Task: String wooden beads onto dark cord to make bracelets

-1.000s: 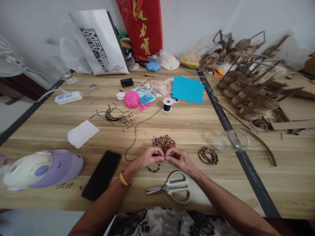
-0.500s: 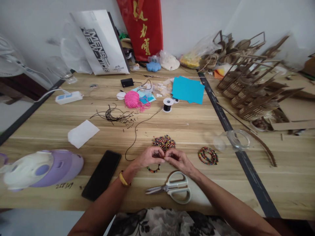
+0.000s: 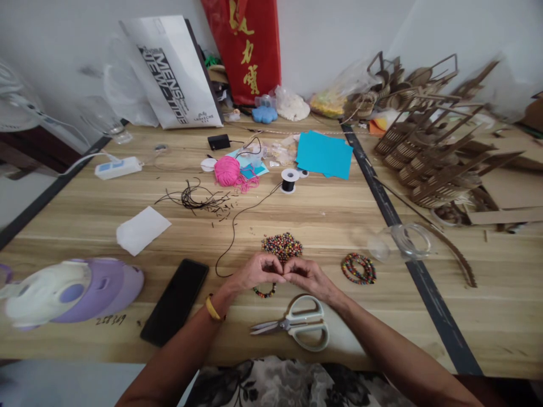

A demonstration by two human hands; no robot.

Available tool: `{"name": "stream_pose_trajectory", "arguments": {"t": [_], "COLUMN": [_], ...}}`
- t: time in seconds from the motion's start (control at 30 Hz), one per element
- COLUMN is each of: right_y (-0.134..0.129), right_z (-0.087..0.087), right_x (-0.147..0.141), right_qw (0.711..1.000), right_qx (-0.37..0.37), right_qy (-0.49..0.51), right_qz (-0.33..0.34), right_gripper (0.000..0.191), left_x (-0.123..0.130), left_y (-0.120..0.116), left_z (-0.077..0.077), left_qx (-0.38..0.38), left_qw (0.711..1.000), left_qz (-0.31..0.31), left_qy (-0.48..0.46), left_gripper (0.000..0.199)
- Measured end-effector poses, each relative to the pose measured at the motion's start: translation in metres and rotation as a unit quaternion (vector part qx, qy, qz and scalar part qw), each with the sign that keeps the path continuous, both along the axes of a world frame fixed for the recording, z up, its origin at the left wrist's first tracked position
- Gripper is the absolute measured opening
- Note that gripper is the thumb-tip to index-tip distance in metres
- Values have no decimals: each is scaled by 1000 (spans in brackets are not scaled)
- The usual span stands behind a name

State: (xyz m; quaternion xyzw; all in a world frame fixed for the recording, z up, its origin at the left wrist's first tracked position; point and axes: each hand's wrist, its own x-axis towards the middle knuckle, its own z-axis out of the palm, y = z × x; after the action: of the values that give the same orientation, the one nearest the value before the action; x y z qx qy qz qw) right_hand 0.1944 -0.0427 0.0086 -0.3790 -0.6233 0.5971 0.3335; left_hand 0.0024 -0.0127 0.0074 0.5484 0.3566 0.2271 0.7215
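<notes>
In the head view my left hand (image 3: 259, 271) and my right hand (image 3: 309, 278) meet with their fingertips pinched together just in front of a heap of small multicoloured beads (image 3: 283, 246). A short curve of beads on a cord (image 3: 265, 293) hangs below my left hand. Black cord (image 3: 234, 226) runs from a spool (image 3: 289, 182) to my left hand. Whatever lies between the right fingertips is too small to make out. Grey-handled scissors (image 3: 297, 324) lie partly spread on the table close to my wrists. Right of my hands rests a coiled bead strand (image 3: 358, 268).
A black phone (image 3: 175, 302) and a purple-and-white appliance (image 3: 80, 291) lie to the left. Farther back are cut black cord pieces (image 3: 199, 199), pink yarn (image 3: 228, 171) and blue sheets (image 3: 324, 155). Clear tape-like rings (image 3: 410, 241) and brown woven baskets (image 3: 436, 164) stand at right.
Both hands stay in the same place, fingertips still together. The fingertips have shifted very slightly; nothing else visibly moved.
</notes>
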Motion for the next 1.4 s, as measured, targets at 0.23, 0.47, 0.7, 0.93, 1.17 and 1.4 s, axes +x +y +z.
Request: {"name": "stream_pose_trajectory", "arguments": {"t": [0.23, 0.47, 0.7, 0.93, 1.17, 1.4], "right_y": [0, 0, 0, -1, -2, -3], "right_z": [2, 2, 5, 5, 2, 0], "right_x": [0, 1, 0, 0, 0, 0], "right_qw": [1000, 999, 998, 999, 999, 1000], "right_qx": [-20, -37, -54, -39, -25, -19], "right_qy": [-1, 17, 27, 23, 11, 0], "right_qz": [1, -13, -26, -28, -27, -25], "right_gripper": [34, 36, 36, 36, 38, 37], "left_x": [0, -2, -6, -3, -1, -1], "left_y": [-1, -4, -1, -1, -1, 0], "left_z": [-5, 2, 9, 7, 5, -3], "left_qx": [17, 78, 150, 142, 113, 121], "left_qw": [1000, 994, 981, 985, 992, 990], "left_qz": [-9, -44, -53, -20, -17, -18], "left_qy": [2, 63, 114, 98, 60, 66], "left_gripper": [27, 12, 17, 11, 14, 14]}}
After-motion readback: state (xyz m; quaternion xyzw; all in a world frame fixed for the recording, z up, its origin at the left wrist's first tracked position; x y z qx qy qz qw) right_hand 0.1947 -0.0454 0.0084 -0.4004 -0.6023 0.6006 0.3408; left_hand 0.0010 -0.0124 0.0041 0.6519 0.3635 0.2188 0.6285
